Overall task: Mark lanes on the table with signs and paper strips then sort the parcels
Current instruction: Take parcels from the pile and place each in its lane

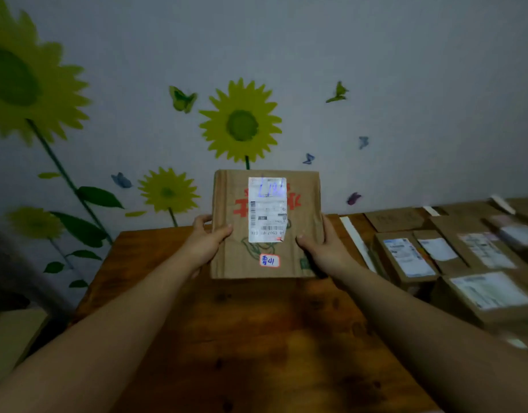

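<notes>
I hold a brown cardboard parcel (304, 192) up in front of me, above the far part of the wooden table (242, 338). It carries a white shipping label, red printed characters and a small white sticker with blue writing. My left hand (207, 241) grips its left edge and my right hand (322, 244) grips its right edge. A white paper strip (356, 238) lies on the table to the right, running away from me. Beyond the strip, several labelled parcels (405, 256) lie side by side, with a flat cardboard sign (395, 219) behind them.
A wall with sunflower and butterfly stickers (242, 123) stands right behind the table. The table's left edge drops off near a dim box-like shape (12, 338) at lower left. More paper strips (501, 204) lie among the parcels at far right.
</notes>
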Available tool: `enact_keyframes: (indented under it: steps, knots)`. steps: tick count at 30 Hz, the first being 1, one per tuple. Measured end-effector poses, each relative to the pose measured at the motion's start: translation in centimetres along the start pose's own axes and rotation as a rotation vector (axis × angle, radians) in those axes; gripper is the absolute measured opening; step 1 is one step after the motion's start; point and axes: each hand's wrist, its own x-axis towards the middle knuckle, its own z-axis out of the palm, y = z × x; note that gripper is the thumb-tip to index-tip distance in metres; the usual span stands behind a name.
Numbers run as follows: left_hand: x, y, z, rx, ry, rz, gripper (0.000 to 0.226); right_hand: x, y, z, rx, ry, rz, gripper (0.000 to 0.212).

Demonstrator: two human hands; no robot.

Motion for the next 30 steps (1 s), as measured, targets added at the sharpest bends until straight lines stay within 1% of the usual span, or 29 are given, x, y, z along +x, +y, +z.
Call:
enact_keyframes:
  steps: [2, 5, 6, 8, 13, 17, 19, 22, 24, 30]
  knots:
    - [-0.1, -0.4, 1.8, 0.028, -0.114, -0.030, 0.076, -1.5, 0.6, -1.7, -0.047, 0.117, 0.034, 0.072]
    - [-0.8, -0.6, 5.0, 0.045, -0.331, -0.042, 0.095, -3.9, 1.4, -4.8, -0.114, 0.274, 0.061, 0.071]
    - [-1.3, -0.5, 6.2, 0.048, -0.384, -0.039, 0.097, -4.8, 1.6, -5.8, -0.139, 0.325, 0.082, 0.073]
    - [-2.3, -0.1, 9.0, 0.052, -0.457, -0.031, 0.095, -6.8, 2.0, -8.0, -0.146, 0.404, 0.132, 0.076]
    - [-6.2, 1.8, 15.8, 0.055, -0.592, 0.008, 0.074, -12.4, 2.2, -14.1, -0.073, 0.559, 0.179, 0.083]
    - [-9.4, 4.2, 21.6, 0.070, -0.659, 0.039, 0.058, -16.1, 2.1, -19.7, -0.055, 0.645, 0.155, 0.077]
    - [-11.2, 5.5, 24.7, 0.088, -0.699, 0.056, 0.057, -18.0, 2.4, -22.7, -0.040, 0.681, 0.145, 0.077]
    - [-14.4, 6.7, 29.8, 0.124, -0.757, 0.069, 0.062, -20.9, 3.2, -27.7, -0.046, 0.738, 0.137, 0.076]
    - [-16.8, 7.1, 33.5, 0.165, -0.782, 0.085, 0.065, -22.9, 4.0, -31.4, -0.044, 0.769, 0.152, 0.075]
    - [-23.7, 7.3, 44.9, 0.245, -0.846, 0.077, 0.064, -28.6, 7.2, -42.3, -0.035, 0.835, 0.187, 0.071]
